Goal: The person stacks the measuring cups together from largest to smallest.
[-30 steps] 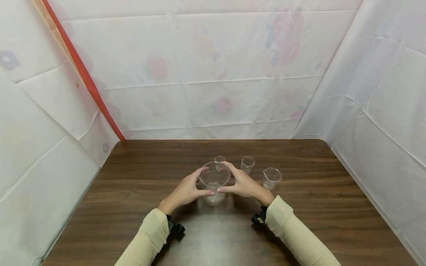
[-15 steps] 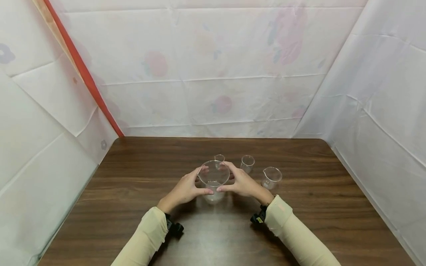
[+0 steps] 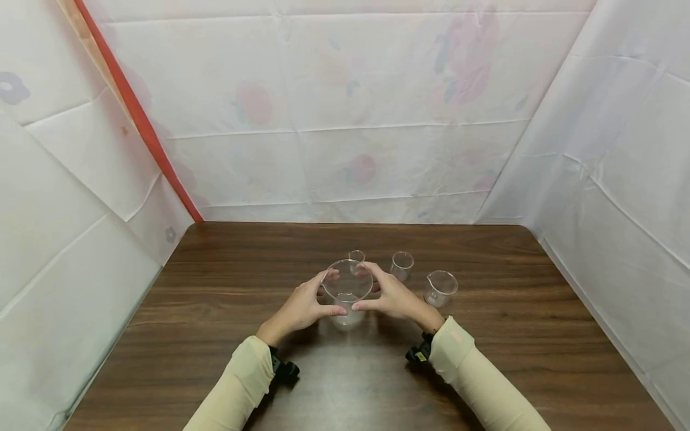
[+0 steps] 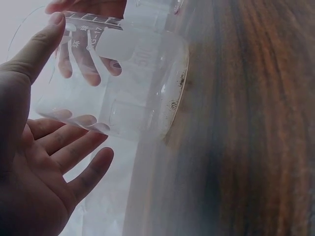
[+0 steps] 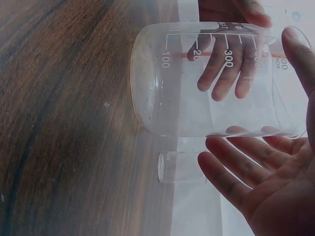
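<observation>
Pale, creased sheeting with faded fruit prints (image 3: 323, 167) backs the head view, a red strip (image 3: 135, 114) slanting down its upper left. Below it, the brown wooden table (image 3: 205, 299) has its far edge across the middle of the frame, with rounded corners at left and right; its side edges spread toward the lower corners. Wood grain runs wide to the left of the hands and along the bottom centre. To the upper right of the hands the room is narrower: a smallest beaker (image 3: 356, 256) stands just behind, a small beaker (image 3: 401, 264) farther right, and a mid-sized beaker (image 3: 441, 287) near the right wrist.

At the centre, the large beaker (image 3: 347, 284) is gripped from both sides by the left hand (image 3: 296, 306) and the right hand (image 3: 396, 297), thumbs on the near side with their tips almost meeting, fingers wrapping the far side.

From the right wrist, white graduations show, 100 and 300 readable; from the left wrist, a blank white patch and dark specks by the base appear instead. Both wrist views lay the beaker sideways, base toward the wood; the head view looks down into its mouth, so its long axis is upright, rim up.
</observation>
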